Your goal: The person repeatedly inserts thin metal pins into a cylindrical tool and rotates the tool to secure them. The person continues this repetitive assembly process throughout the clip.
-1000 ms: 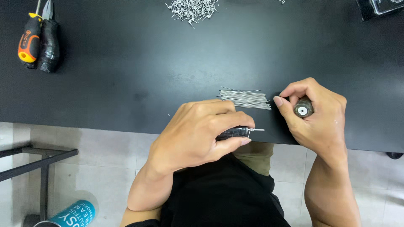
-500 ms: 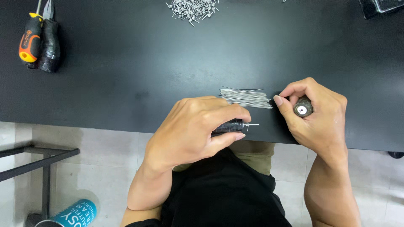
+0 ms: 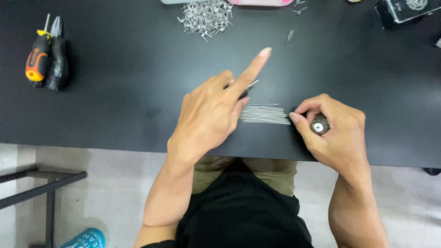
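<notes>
Head view: hands [image 3: 216, 115] beside wire bundle [image 3: 264, 114]

My left hand [image 3: 209, 115] is over the tabletop [image 3: 128, 101], and my right hand [image 3: 333, 131] rests near the front edge, to its right. Between my hands lies a row of thin wires [image 3: 264, 114], reaching from my left hand's fingers to my right thumb. A small tool [image 3: 243, 91] sits in my left hand, its tip pointing away from me. A small cylinder [image 3: 319, 125] is in my right hand. Far beyond my left hand lies a heap of small metal pieces [image 3: 205, 17]. Well to the left of my left hand lie a screwdriver [image 3: 37, 59] and pliers [image 3: 57, 59], side by side. Beyond my right hand, at the far right corner, sits a box [image 3: 406, 11].
</notes>
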